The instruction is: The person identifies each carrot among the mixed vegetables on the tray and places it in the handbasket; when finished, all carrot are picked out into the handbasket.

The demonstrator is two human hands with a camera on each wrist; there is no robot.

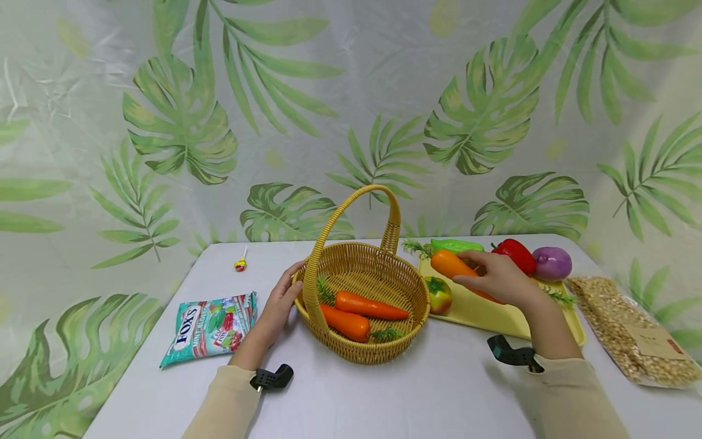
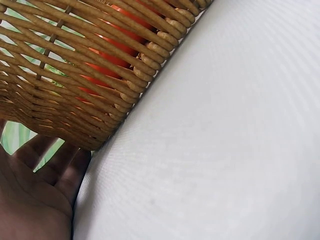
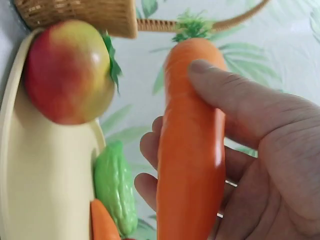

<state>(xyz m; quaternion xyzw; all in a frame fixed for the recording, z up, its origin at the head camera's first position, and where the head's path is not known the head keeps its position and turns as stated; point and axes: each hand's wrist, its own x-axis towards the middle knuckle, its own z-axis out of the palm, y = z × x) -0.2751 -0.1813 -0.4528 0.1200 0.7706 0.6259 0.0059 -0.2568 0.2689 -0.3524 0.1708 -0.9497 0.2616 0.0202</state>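
**What you can't really make out here**

The right hand (image 1: pixel 496 279) covers the middle of the carrot (image 1: pixel 451 266) in the head view. On the left wrist view the basket (image 2: pixel 85 75) runs off the top and left edges, and the carrots inside are just orange slivers through the weave. The tiny lollipop-looking thing (image 1: pixel 240 264) is too small to tell. The grain bag's label (image 1: pixel 654 342) is unreadable.

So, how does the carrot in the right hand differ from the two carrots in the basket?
The held carrot is gripped by the right hand above the yellow tray; the two basket carrots lie loose inside the wicker basket. No hand touches the basket carrots, though the left hand rests against the basket's outer wall. The held carrot is partly covered by fingers, while the basket carrots show fully. All are orange with green tops.
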